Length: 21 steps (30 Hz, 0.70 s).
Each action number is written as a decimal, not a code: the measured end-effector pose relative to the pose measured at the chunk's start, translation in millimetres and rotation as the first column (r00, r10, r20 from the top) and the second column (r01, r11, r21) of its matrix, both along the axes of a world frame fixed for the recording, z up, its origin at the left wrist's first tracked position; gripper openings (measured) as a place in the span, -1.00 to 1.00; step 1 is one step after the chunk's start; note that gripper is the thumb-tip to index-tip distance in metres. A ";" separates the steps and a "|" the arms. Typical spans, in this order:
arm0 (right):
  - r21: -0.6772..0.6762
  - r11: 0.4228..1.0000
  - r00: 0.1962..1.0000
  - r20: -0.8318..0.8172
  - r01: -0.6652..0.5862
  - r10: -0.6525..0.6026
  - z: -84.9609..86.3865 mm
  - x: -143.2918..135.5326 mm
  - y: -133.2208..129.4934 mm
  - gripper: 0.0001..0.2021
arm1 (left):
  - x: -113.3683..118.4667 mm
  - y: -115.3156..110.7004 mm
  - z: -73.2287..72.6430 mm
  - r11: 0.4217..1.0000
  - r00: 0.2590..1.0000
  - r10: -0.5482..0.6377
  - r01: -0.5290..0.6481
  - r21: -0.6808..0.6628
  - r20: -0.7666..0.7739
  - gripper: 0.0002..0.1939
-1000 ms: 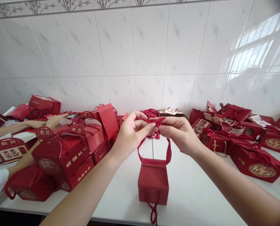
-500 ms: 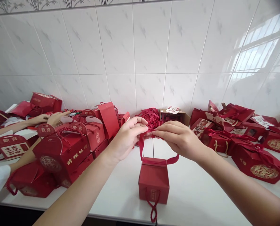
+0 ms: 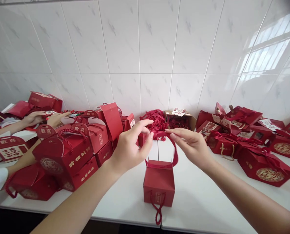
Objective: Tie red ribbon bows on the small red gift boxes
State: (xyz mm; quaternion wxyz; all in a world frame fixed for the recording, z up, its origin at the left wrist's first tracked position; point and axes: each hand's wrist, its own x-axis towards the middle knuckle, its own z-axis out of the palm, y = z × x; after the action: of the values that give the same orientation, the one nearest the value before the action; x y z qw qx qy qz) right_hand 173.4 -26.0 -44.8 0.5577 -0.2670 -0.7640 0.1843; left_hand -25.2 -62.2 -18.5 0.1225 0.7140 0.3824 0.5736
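A small red gift box (image 3: 159,182) stands on the white table in front of me, with a twisted red cord handle hanging down its near side. A red ribbon (image 3: 176,152) runs through its top and rises in a loop to both hands. My left hand (image 3: 132,146) has its thumb and curled fingers at the ribbon's left part, its index finger lifted; the grip itself is partly hidden. Between thumb and fingertips, my right hand (image 3: 190,143) pinches the ribbon's other part. Both hands are above and behind the box.
Stacked red gift boxes (image 3: 62,156) stand on the left, where a co-worker's hands (image 3: 54,119) are busy. A heap of red ribbons (image 3: 157,118) and a cardboard box (image 3: 192,121) lie by the tiled wall. Ribbon-tied boxes (image 3: 266,165) fill the right side.
My hands have drawn apart slightly, with the left index finger lifting and the left thumb opening away from it. The ribbon's right side now rises more steeply. The gift box stays on the table.
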 end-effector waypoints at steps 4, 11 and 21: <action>-0.164 0.960 0.973 0.082 0.225 -0.214 -8.5 36.1 -6.5 -0.74 | -26.3 -5.3 -8.6 0.941 0.949 0.311 -0.300 0.158 -0.054 -0.80; -0.032 0.802 0.497 0.800 0.596 -0.337 -44.2 111.3 -9.6 -0.79 | -108.3 -7.9 -67.2 0.947 0.742 0.242 -0.321 -0.014 -0.625 -0.73; -0.068 0.806 0.454 0.853 0.588 -0.259 -87.2 122.4 0.9 -0.66 | -111.2 -0.7 -109.5 0.934 0.732 0.190 -0.340 -0.110 -0.654 -0.79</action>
State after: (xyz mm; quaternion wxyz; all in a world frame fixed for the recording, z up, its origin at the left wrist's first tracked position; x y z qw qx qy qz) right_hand 295.8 -25.0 -132.0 0.1144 -0.6012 -0.7904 0.0276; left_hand -136.4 -62.9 -128.0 -0.0180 0.7842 0.5610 0.2644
